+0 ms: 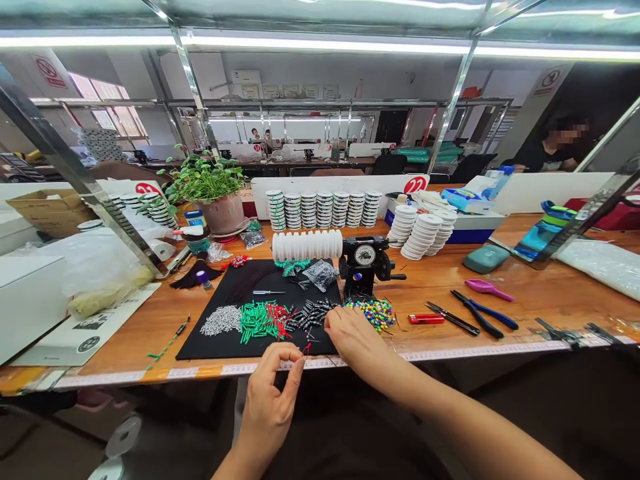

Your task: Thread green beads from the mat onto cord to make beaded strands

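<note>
Clock bearings taken from the centre of the mat, 12 o'clock straight ahead.

Left hand (267, 407): thumb and forefinger pinched together on a short red thread (306, 348), just off the mat's near edge at 6 o'clock. Right hand (354, 339): fingers curled and together, resting on the black mat (215, 340) at 4 o'clock, just beside black tube beads (313, 313); cannot tell whether they grip anything.

On mat, 9 to 3 o'clock: silver beads (221, 321), green beads (260, 321), red beads (277, 319). Multicoloured beads (373, 313) lie at 3 o'clock on the wooden surface (500, 300). White spools (307, 245) at 12 o'clock, beside a geared counter (365, 263) at 2 o'clock.
</note>
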`<state>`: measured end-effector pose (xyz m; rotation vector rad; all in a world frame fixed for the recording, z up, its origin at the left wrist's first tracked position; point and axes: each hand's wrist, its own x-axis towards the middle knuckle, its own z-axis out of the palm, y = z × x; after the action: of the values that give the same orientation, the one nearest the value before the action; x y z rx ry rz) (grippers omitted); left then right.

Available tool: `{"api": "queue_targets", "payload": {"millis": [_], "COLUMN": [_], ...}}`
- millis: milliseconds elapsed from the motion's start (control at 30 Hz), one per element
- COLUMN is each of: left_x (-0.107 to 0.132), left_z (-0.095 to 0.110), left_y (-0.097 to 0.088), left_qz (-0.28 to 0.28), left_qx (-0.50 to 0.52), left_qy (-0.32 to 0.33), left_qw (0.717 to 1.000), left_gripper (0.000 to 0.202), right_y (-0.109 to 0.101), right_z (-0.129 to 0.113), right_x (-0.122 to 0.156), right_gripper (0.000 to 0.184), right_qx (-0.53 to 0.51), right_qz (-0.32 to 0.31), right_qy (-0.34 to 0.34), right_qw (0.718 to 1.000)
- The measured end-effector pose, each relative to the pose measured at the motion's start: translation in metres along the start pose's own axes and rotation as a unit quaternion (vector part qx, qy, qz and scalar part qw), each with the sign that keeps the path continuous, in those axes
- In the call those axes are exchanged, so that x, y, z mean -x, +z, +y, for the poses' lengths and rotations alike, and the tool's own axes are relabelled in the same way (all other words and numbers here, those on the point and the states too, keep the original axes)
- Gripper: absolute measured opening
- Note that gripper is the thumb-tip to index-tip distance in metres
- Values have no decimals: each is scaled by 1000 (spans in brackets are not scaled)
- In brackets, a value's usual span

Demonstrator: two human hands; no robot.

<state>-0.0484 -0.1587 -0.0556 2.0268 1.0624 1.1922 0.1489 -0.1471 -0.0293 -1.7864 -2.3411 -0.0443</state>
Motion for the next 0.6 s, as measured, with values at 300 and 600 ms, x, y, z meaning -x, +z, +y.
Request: {"api": "queue_targets", "payload": {"millis": [300,600], "left_x": [-1,2], "left_z": [-16,-23], "left_y": [-11,-15], "left_qz": [35,32], "left_qx": [-21,-19], "left_qy": [-17,-27], "left_qw": [999,999], "left_gripper": [13,14], "right_y": [15,26], "right_z": [13,-7], "right_x": [-12,-23], "right_gripper": [6,7], "right_qx": [-87,-87], "right_qz": [2,-12], "right_qy": [-30,-52], "right_qw": [996,995]}}
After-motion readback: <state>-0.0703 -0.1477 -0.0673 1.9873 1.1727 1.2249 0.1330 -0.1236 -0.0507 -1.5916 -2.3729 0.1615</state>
